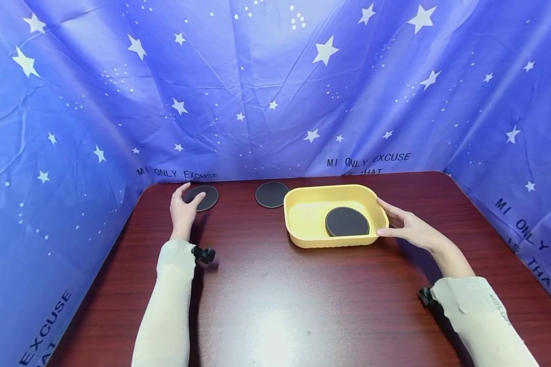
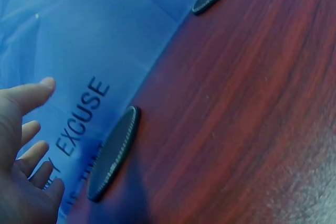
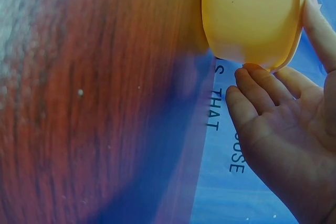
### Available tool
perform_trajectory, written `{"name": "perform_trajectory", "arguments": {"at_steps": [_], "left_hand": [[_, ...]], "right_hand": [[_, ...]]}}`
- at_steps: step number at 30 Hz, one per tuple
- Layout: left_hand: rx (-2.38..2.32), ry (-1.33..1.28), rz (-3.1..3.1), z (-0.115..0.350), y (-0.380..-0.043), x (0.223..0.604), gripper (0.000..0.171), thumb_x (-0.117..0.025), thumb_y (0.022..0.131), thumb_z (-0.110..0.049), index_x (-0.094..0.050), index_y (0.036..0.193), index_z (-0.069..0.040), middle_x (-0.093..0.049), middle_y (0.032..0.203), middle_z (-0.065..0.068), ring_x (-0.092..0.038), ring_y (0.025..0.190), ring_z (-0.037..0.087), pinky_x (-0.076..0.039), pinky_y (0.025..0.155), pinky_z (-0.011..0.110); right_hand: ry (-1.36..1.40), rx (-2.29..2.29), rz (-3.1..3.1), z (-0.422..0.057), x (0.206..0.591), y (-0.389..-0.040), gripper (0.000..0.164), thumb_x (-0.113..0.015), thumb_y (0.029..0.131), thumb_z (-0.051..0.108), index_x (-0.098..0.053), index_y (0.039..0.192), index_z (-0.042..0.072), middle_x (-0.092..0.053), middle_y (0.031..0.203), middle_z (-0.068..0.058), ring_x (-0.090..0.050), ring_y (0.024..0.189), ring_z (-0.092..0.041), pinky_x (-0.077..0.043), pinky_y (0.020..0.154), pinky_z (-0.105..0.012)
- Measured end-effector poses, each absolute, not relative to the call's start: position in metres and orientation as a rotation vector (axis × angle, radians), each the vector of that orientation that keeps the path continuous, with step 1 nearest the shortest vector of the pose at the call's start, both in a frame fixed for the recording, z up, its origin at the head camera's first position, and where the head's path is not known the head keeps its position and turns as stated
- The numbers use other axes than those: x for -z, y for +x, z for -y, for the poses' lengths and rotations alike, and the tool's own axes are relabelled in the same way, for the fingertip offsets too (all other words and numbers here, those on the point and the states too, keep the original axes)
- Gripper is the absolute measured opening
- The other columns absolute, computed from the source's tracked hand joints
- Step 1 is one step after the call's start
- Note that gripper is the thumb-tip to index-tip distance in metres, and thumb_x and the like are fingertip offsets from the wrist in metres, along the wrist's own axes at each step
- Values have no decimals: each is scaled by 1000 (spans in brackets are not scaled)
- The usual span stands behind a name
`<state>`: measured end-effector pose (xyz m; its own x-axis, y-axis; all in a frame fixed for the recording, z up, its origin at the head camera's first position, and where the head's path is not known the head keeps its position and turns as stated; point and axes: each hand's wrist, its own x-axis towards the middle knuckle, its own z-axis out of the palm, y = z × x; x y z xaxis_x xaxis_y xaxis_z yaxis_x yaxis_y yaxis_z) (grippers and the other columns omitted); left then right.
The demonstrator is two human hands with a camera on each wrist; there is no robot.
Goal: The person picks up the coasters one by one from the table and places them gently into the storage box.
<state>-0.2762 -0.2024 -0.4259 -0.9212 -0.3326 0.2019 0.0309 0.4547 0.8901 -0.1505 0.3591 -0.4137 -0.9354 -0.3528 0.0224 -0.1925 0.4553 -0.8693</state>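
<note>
My left hand (image 1: 183, 206) is by a round black coaster (image 1: 207, 199) at the table's far left, thumb and fingers spread over it. In the left wrist view a gap shows between those fingers and the coaster (image 2: 114, 156), which has pale stitching along its edge. A yellow plastic tub (image 1: 303, 240) stands right of centre, with another black coaster (image 1: 347, 221) inside. My right hand (image 1: 406, 227) holds the tub's right end, thumb at the near corner of the rim and fingers along the end wall. The right wrist view shows the fingertips against the tub (image 3: 252, 19).
A further black coaster (image 1: 272, 194) lies near the table's back edge, just left of the tub. Blue cloth (image 1: 239, 92) with white stars and lettering hangs around the back and sides of the dark red wooden table (image 1: 239, 285).
</note>
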Motion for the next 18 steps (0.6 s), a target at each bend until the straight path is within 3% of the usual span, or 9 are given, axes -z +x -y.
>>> {"name": "perform_trajectory", "arguments": {"at_steps": [12, 18], "left_hand": [[1506, 341, 2406, 212, -275, 454, 81, -78, 84, -31, -39, 147, 2, -36, 154, 24, -34, 145, 34, -27, 124, 42], [1372, 374, 2539, 207, -277, 453, 93, -79, 82, -36, -31, 151, 4, -36, 154, 28, -31, 145, 42, -26, 123, 48]], "right_hand": [[-494, 1504, -2529, -357, 413, -150, 86, -70, 91, 8, -16, 158, 0, -19, 160, -32, -38, 125, 21, -37, 96, 1], [-483, 1524, -2515, -358, 414, -150, 86, -70, 91, 7, -15, 158, 0, -17, 160, -33, -38, 124, 22, -37, 97, 1]]}}
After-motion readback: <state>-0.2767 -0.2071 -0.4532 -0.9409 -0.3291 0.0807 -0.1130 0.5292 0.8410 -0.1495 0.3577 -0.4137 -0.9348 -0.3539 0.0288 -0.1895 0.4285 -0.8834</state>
